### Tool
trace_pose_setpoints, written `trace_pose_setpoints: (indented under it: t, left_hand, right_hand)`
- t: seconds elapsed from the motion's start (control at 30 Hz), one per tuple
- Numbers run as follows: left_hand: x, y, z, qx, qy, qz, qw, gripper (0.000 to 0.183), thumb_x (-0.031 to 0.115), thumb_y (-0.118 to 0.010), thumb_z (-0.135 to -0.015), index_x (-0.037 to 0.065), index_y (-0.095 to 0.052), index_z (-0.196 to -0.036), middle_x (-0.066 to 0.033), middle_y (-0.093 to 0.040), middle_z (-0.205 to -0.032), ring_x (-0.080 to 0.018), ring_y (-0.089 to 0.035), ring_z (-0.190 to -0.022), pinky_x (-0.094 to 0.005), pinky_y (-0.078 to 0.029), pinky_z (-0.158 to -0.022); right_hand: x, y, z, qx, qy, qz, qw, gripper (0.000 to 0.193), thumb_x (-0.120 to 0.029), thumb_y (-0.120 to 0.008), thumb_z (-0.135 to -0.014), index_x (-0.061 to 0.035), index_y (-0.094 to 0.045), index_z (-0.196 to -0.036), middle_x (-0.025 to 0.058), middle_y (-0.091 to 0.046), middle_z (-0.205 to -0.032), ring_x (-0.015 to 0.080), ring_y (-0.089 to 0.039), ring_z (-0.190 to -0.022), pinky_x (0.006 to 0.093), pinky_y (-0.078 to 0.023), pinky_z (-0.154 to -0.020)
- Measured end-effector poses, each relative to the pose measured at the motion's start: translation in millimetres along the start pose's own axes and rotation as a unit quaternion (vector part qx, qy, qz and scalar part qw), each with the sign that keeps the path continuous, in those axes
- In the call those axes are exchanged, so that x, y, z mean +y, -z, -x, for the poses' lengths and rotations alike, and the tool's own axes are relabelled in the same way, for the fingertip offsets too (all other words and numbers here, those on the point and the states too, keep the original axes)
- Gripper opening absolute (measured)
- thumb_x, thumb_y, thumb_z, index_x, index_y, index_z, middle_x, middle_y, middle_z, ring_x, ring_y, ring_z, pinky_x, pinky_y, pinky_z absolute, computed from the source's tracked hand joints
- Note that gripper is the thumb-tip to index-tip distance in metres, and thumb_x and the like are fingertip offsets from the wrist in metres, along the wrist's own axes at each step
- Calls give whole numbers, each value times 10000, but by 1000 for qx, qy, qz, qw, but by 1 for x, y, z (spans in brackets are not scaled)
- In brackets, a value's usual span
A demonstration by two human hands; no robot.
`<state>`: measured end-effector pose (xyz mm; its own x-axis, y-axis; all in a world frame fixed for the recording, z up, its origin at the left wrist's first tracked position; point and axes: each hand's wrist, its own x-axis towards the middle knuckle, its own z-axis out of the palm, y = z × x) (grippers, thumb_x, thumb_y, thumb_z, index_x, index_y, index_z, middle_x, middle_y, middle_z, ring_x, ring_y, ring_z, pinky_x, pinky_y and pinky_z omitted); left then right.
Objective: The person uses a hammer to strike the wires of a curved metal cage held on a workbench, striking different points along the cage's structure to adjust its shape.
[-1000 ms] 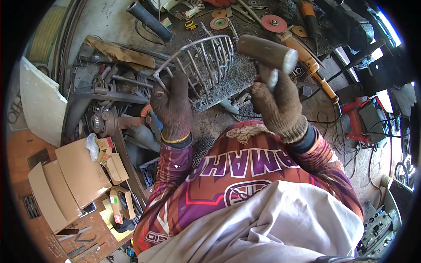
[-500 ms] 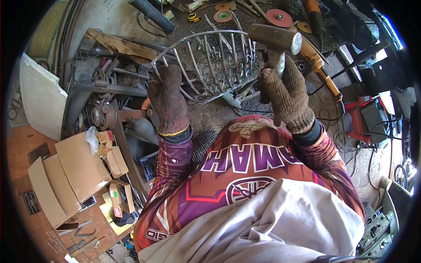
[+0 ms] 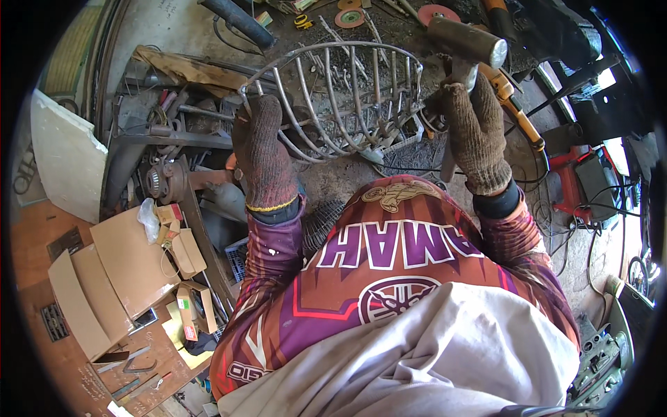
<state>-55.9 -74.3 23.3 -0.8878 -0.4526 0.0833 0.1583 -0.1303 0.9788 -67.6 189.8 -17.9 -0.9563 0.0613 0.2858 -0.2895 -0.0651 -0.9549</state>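
A curved metal rack (image 3: 332,118) of bent bars is held up in front of me. My left hand (image 3: 266,149), in a brown knit glove, grips its left end, the fingers wrapped round the frame. My right hand (image 3: 475,139), gloved alike, is closed round the handle of a hammer (image 3: 467,43). The thick, cylindrical hammer head is up beyond the fist, close to the rack's right end. Whether the right glove touches the rack I cannot tell.
Beyond the rack lie grinding discs (image 3: 349,17), a yellow tape measure (image 3: 303,22) and an angle grinder (image 3: 511,104). To the left are a wooden plank (image 3: 187,69), scrap metal and a workbench with a cardboard box (image 3: 125,257). Cables and a red machine (image 3: 573,181) stand right.
The hammer and my right hand have moved to the right. The rack has shifted slightly right and turned, showing more of its bars. My left hand keeps its hold.
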Motion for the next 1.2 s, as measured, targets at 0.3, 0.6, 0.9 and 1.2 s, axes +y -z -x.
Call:
trace_pose_setpoints:
  t: [0.3, 0.6, 0.9, 1.2]
  left_hand:
    - [9, -15, 20, -49, -55, -55, 996, 326, 240, -700, -841, 2, -626, -1051, -31, -613, -892, -117, -566, -799, -269, -458, -705]
    - [-2, 0, 7, -157, -274, -312, 896, 292, 234, -565, -938, -13, -588, -1093, -110, -583, -912, -192, -574, -802, -336, -467, -697]
    - [-6, -3, 4, -138, -271, -331, 893, 259, 273, -620, -943, 15, -617, -964, 8, -559, -698, -69, -455, -625, -273, -358, -528]
    - [0, -25, 9, -4, -207, -178, 962, 266, 288, -666, -908, 27, -637, -869, 4, -600, -677, -93, -530, -595, -270, -407, -551]
  right_hand:
    - [-13, -7, -11, 31, 194, 131, 972, 349, -259, -560, -963, 3, -531, -1191, 109, -673, -924, 171, -646, -824, 323, -512, -739]
    - [11, -11, -11, -26, 9, -70, 997, 337, -282, -550, -969, -2, -554, -1156, 63, -647, -891, 120, -607, -786, 297, -497, -697]
    - [7, -19, -11, 73, -26, -60, 995, 321, -289, -553, -974, -25, -564, -1155, 29, -623, -842, 92, -577, -699, 231, -458, -611]
    - [8, -28, -12, 40, -31, -118, 992, 313, -280, -574, -962, -13, -557, -1123, 76, -643, -908, 129, -611, -764, 272, -486, -672]
